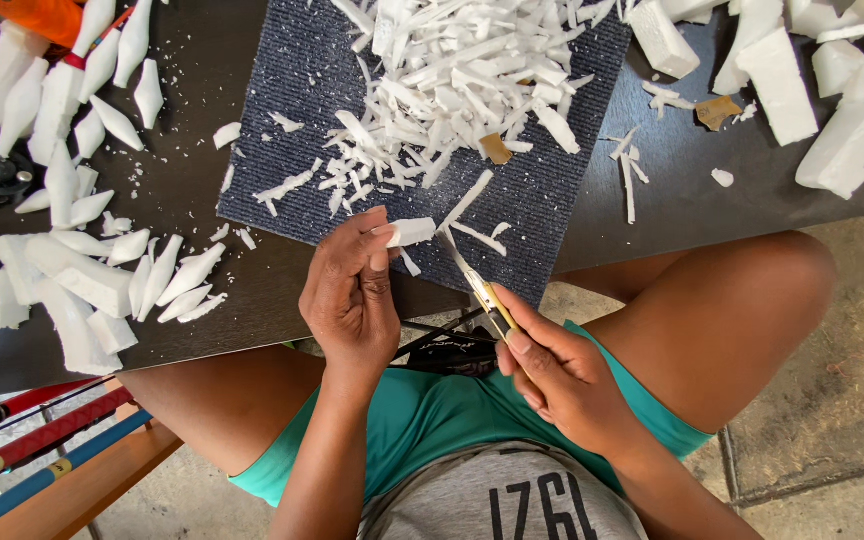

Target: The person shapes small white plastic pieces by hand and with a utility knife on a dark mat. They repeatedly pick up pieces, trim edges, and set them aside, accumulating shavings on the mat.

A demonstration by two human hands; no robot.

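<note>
My left hand (350,290) grips a small white foam block (410,232) over the near edge of a dark blue mat (297,120). My right hand (557,375) holds a utility knife (474,282) with a yellow and black handle. Its blade tip meets the right side of the foam block. A big heap of white foam shavings (457,75) lies on the mat beyond the hands.
Carved pointed foam pieces (92,260) crowd the dark table's left side. Rough foam chunks (812,90) sit at the back right. Red, black and blue rods (42,445) lean at lower left. My knees show below the table edge, over concrete floor.
</note>
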